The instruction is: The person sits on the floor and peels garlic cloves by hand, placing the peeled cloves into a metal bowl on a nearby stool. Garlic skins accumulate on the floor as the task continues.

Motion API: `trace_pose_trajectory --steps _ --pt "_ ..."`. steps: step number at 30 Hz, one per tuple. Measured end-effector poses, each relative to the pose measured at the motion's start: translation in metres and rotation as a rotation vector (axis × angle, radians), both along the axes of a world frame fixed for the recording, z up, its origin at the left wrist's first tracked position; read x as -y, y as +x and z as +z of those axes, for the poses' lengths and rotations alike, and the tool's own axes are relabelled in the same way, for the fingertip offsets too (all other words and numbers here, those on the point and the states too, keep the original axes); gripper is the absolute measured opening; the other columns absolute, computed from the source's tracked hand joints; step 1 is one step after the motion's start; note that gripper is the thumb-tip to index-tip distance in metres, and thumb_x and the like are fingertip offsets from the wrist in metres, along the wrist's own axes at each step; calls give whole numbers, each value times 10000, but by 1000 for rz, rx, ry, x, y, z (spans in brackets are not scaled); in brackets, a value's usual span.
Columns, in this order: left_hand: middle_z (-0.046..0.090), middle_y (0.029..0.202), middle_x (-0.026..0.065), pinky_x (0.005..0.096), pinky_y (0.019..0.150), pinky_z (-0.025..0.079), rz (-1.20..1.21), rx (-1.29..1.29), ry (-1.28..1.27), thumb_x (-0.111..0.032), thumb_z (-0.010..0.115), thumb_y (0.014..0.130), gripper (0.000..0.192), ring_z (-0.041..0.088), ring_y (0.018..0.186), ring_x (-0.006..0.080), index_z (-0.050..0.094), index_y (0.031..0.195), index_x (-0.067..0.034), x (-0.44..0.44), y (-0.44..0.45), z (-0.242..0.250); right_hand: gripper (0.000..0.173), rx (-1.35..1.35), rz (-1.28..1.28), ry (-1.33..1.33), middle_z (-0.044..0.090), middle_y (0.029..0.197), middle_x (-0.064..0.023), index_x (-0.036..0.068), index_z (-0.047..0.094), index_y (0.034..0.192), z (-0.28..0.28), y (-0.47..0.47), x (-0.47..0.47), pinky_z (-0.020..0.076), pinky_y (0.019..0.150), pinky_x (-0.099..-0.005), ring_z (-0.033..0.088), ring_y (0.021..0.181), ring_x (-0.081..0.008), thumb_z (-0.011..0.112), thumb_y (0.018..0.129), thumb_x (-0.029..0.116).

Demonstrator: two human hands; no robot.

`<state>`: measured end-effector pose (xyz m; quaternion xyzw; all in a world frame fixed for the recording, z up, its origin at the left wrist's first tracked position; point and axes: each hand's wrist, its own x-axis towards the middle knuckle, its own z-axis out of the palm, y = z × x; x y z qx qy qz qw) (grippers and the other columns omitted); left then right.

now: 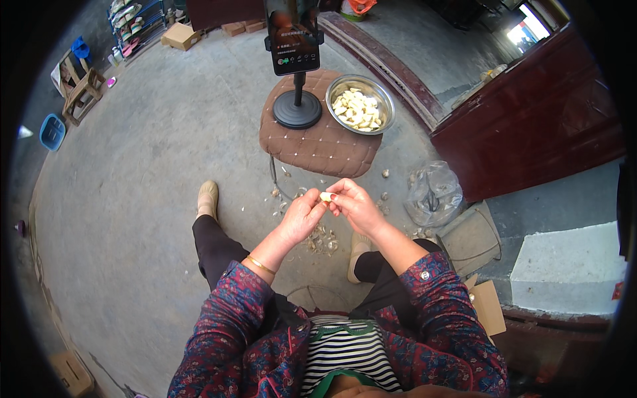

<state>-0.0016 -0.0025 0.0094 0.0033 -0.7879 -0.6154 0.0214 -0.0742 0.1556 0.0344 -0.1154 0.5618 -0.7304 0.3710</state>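
A pale garlic clove (327,196) is pinched between the fingertips of both hands, above the floor in front of me. My left hand (304,214) grips its left end, and my right hand (354,206) has thumb and fingers around the other end. Beyond them, a steel bowl (389,112) holds many peeled cloves. It rests on the right side of a brown quilted stool cushion (318,149). Papery garlic skins (322,241) litter the concrete below my hands. A few whole garlic bulbs (385,173) lie on the floor to the right.
A phone (291,45) stands on a round-based holder (297,109) on the cushion. To the right are a clear plastic bag (435,194), a tilted bucket (470,239) and a dark red door panel (532,114). A small wooden chair (82,94) and blue basin (52,132) sit far left.
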Motion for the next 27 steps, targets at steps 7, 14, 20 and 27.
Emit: trace_pose_trajectory --steps 7,14,20,27 --pt "524 708 4 250 528 377 74 257 438 -200 450 897 163 450 564 101 520 892 -53 2 -5 -19 113 -162 -189 -75 575 906 -66 23 494 1015 30 -24 4 459 624 -235 550 712 -107 499 903 36" --pt "534 774 44 248 524 360 169 429 1179 -370 389 957 345 438 591 111 526 951 -54 16 -8 -13 86 -854 -444 269 554 835 -75 4 536 945 59 -116 9 485 607 -266 558 679 -123 514 862 2" --pt "550 828 55 248 554 370 59 397 1266 -448 345 964 479 435 619 116 532 1098 -27 21 -7 -1 232 -1302 -504 645 536 930 -135 19 597 993 76 -146 17 482 732 -334 566 775 -229 514 781 -25" --pt "530 1044 87 228 558 362 -13 363 1141 -542 316 949 639 429 671 104 430 1273 -3 18 -1 7 261 -1076 163 491 547 1018 -164 36 588 1052 75 -25 29 468 815 -373 568 932 -301 523 800 32"
